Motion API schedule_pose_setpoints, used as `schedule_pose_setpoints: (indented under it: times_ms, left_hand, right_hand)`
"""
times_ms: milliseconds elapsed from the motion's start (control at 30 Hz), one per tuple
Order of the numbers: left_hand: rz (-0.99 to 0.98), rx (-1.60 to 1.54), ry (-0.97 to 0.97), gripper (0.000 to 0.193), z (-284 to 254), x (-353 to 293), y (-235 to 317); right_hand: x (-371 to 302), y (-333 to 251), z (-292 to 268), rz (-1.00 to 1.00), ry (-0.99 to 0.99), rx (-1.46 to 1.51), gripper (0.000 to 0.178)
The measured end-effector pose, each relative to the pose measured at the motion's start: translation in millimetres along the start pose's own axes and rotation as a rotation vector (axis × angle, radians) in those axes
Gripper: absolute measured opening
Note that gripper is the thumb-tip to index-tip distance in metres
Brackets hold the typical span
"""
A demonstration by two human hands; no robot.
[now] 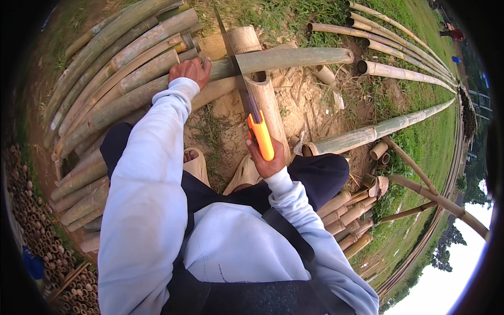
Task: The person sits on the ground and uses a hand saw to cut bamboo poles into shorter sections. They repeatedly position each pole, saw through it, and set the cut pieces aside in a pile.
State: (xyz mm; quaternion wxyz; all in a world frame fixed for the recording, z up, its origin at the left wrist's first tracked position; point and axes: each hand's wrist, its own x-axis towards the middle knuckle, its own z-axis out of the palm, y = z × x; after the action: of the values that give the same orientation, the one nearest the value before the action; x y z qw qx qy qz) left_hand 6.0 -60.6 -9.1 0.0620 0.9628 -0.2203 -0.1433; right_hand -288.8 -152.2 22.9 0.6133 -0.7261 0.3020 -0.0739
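My right hand grips the orange handle of a hand saw. Its long dark blade runs up and away from me and lies across a green bamboo pole. That pole rests crosswise on a thick pale bamboo log that points toward my feet. My left hand presses down on the green pole just left of the blade. Both arms wear light blue sleeves.
A stack of long bamboo poles lies at the left. More long poles fan out over the grass at the right. Short cut pieces are piled by my right knee, with cut ends stacked at the far left. My sandalled feet stand on bare soil.
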Motion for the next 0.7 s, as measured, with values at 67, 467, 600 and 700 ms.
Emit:
schedule_pose_setpoints:
  times_ms: [67,467,600,700]
  left_hand:
    - [-0.014,-0.021,0.027,0.057,-4,4,-4]
    - [0.006,-0.019,0.036,0.055,-4,8,2]
    - [0.007,-0.059,0.041,0.056,-1,7,-6]
    - [-0.016,-0.031,0.041,0.055,-2,0,-5]
  right_hand:
    - [-61,-10,-26,0.101,-0.030,-0.035,0.016]
    - [35,-13,6,0.017,-0.048,0.046,0.023]
    - [-54,-10,-22,0.134,-0.019,0.010,0.017]
    - [-125,-40,-58,0.051,-0.046,-0.154,0.017]
